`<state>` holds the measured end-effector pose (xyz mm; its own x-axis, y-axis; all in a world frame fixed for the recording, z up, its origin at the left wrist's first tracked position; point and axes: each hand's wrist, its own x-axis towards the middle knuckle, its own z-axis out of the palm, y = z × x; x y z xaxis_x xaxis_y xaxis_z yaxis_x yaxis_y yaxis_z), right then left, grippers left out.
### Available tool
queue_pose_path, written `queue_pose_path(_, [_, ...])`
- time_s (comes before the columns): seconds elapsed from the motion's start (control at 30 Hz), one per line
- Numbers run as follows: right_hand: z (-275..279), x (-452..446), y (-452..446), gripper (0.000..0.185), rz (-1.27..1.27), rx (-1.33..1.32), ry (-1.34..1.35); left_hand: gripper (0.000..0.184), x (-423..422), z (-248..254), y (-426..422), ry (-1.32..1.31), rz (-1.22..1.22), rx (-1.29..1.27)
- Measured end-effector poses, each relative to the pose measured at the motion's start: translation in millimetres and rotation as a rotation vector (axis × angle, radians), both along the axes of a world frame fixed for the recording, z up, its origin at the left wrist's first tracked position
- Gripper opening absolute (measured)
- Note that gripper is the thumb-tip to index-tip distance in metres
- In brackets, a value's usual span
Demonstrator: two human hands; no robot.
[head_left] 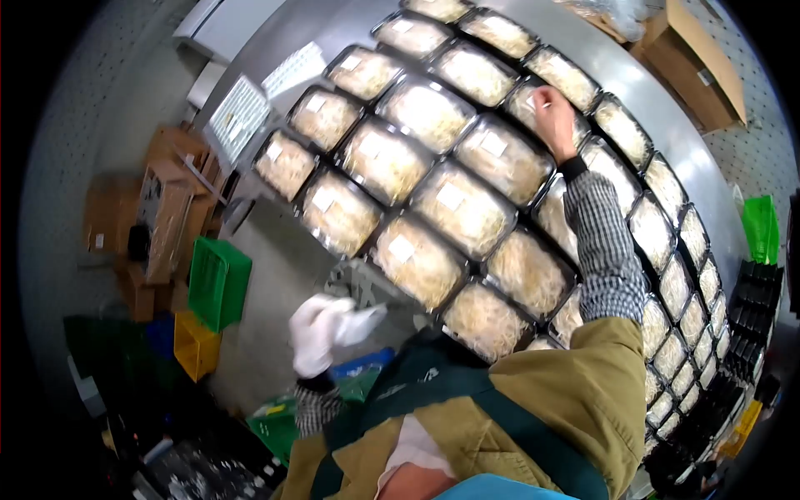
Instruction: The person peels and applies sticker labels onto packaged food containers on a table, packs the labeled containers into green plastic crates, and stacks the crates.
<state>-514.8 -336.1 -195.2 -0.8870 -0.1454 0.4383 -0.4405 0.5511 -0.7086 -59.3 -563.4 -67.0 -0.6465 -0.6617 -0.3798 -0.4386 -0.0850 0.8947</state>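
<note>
Many black trays of pale shredded food under clear film lie in rows on a metal table (275, 46); several bear small white labels. My bare right hand (556, 121) reaches over one wrapped tray (523, 107), its fingers pinched around a small white label (533, 102) at the film. Low on the left, off the table's edge, my white-gloved left hand (315, 333) is closed on a white sheet (360, 323), slightly blurred. A labelled tray (417, 258) is among those nearest to it.
Two sheets of labels (237, 118) lie at the table's left corner. Green (218, 283) and yellow crates (197, 346) and cardboard boxes (167, 208) stand on the floor at left. An open carton (692, 67) is at upper right, stacked black trays (754, 308) at right.
</note>
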Motion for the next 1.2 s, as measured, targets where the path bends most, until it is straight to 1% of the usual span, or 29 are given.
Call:
queue_pose_path(0.03, [31, 64, -12, 0.027, 0.317, -0.097, -0.321, 0.008, -10, 4, 15, 0.035, -0.068, 0.03])
queue_pose_path(0.07, [42, 113, -18, 0.027, 0.513, 0.153, -0.499, 0.011, -16, 5, 29, 0.067, -0.115, 0.069])
queue_pose_path(0.1, [51, 174, -24, 0.027, 0.762, -0.1, -0.772, 0.014, -11, -17, 35, 0.104, -0.141, -0.038])
queue_pose_path(0.13, [83, 228, -29, 0.025, 0.938, -0.117, -0.945, 0.02, -5, -40, 39, 0.148, -0.177, -0.147])
queue_pose_path(0.17, [101, 275, -30, 0.028, 1.01, -0.291, -1.037, 0.024, -8, -34, 51, 0.256, -0.155, -0.11])
queue_pose_path(0.2, [116, 308, -29, 0.022, 0.969, -0.39, -1.239, 0.03, -12, -22, 61, 0.371, -0.139, -0.068])
queue_pose_path(0.27, [119, 346, -18, 0.018, 0.766, -0.466, -1.248, 0.034, -14, -10, 71, 0.412, -0.156, -0.012])
queue_pose_path(0.3, [127, 351, -10, 0.016, 0.741, -0.512, -1.171, 0.02, -7, -14, 72, 0.348, -0.234, 0.007])
queue_pose_path(0.33, [120, 351, 0, 0.012, 0.708, -0.493, -1.09, 0.017, -6, -10, 74, 0.322, -0.364, -0.149])
queue_pose_path(0.37, [118, 346, 10, 0.013, 0.655, -0.479, -1.021, 0.013, -5, -4, 80, 0.298, -0.492, -0.304])
queue_pose_path(0.4, [117, 337, 23, 0.015, 0.595, -0.463, -0.949, 0.01, -2, 1, 85, 0.292, -0.554, -0.158])
queue_pose_path(0.47, [102, 277, 59, 0.019, 0.289, -0.413, -0.688, 0.014, 3, 11, 95, 0.244, -0.651, 0.13])
queue_pose_path(0.5, [74, 223, 87, 0.022, 0.188, -0.339, -0.437, 0.015, 7, 19, 94, 0.138, -0.588, 0.47])
queue_pose_path(0.53, [55, 170, 113, 0.027, 0.079, -0.401, -0.295, 0.016, 11, 25, 96, 0.189, -0.647, 0.423])
queue_pose_path(0.57, [50, 119, 146, 0.035, -0.138, -0.042, -0.229, 0.018, 14, 31, 97, 0.182, -0.677, 0.449])
queue_pose_path(0.6, [47, 83, 167, 0.041, -0.331, 0.144, -0.208, 0.021, 13, 40, 102, 0.149, -0.657, 0.5])
queue_pose_path(0.63, [31, 41, 189, 0.043, -0.4, 0.242, -0.118, 0.022, 13, 38, 103, 0.125, -0.661, 0.541])
queue_pose_path(0.67, [22, 7, 201, 0.043, -0.464, 0.312, -0.123, 0.023, 9, 33, 105, 0.103, -0.662, 0.576])
queue_pose_path(0.73, [23, -32, 199, 0.042, -0.523, 0.437, -0.181, 0.024, -3, 35, 119, 0.022, -0.586, 0.55])
queue_pose_path(0.77, [20, -42, 192, 0.041, -0.58, 0.471, -0.156, 0.024, -6, 25, 121, 0.033, -0.558, 0.574])
queue_pose_path(0.8, [12, -57, 187, 0.041, -0.578, 0.477, -0.137, 0.023, -10, 18, 124, -0.014, -0.522, 0.571])
queue_pose_path(0.87, [-7, -76, 177, 0.042, -0.631, 0.604, -0.187, 0.025, -16, 8, 126, 0.053, -0.492, 0.591])
queue_pose_path(0.9, [-8, -69, 171, 0.045, -0.656, 0.666, -0.204, 0.03, -17, 4, 125, 0.078, -0.512, 0.548])
queue_pose_path(0.93, [-13, -67, 169, 0.049, -0.679, 0.657, -0.14, 0.032, -19, 2, 123, 0.071, -0.496, 0.54])
queue_pose_path(1.0, [-19, -65, 173, 0.049, -0.665, 0.663, -0.083, 0.035, -18, 3, 119, 0.051, -0.472, 0.532])
queue_pose_path(1.03, [-19, -67, 176, 0.039, -0.67, 0.592, -0.049, 0.037, -22, 7, 119, 0.131, -0.449, 0.614])
queue_pose_path(1.13, [-37, -74, 201, 0.03, -0.593, 0.399, 0.07, 0.024, -33, 7, 125, 0.129, -0.506, 0.508])
queue_pose_path(1.17, [-14, -46, 184, 0.02, -0.513, 0.276, 0.046, 0.016, -41, 12, 133, 0.18, -0.483, 0.504])
queue_pose_path(1.2, [-7, -21, 168, 0.018, -0.312, 0.313, 0.009, 0.011, -53, 26, 145, 0.072, -0.384, 0.457])
